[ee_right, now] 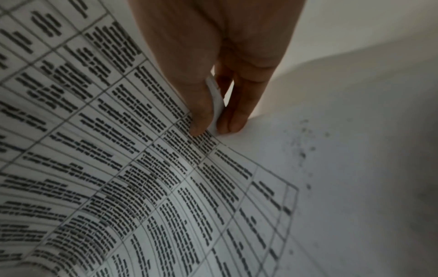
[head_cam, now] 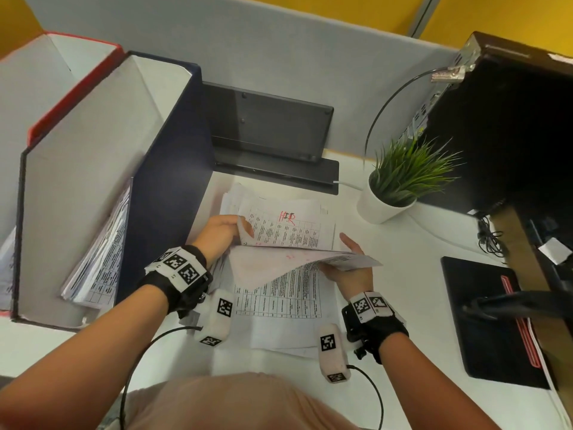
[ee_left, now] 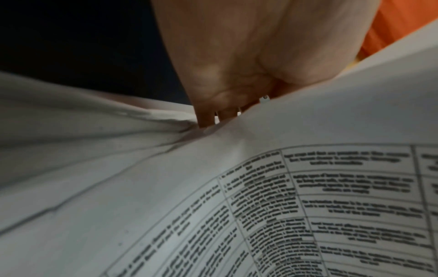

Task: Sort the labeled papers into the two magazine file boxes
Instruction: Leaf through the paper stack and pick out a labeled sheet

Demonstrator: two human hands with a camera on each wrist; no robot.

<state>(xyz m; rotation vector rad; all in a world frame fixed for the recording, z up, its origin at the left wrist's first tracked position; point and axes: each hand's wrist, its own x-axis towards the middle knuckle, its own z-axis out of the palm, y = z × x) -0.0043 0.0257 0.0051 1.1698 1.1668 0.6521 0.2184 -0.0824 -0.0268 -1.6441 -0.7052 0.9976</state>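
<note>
Left hand [head_cam: 221, 234] pinches the lifted sheet [head_cam: 279, 262] at its left edge, right beside the navy file box [head_cam: 161, 156], which stands open-topped to the left. Spanning left to right above the counter [head_cam: 403, 274] stack [head_cam: 288, 231], the sheet's long axis ends where the right hand [head_cam: 350, 268] pinches it.

Each bare forearm wears a black wrist strap [head_cam: 161, 293] topped by a white band printed with black-and-white square markers [head_cam: 183, 268]. A white, rounded block [head_cam: 217, 318] bearing the same markers hangs below each wrist, and a thin black cable [head_cam: 136, 361] loops from it. A beige garment [head_cam: 235, 401] covers the chest.
</note>
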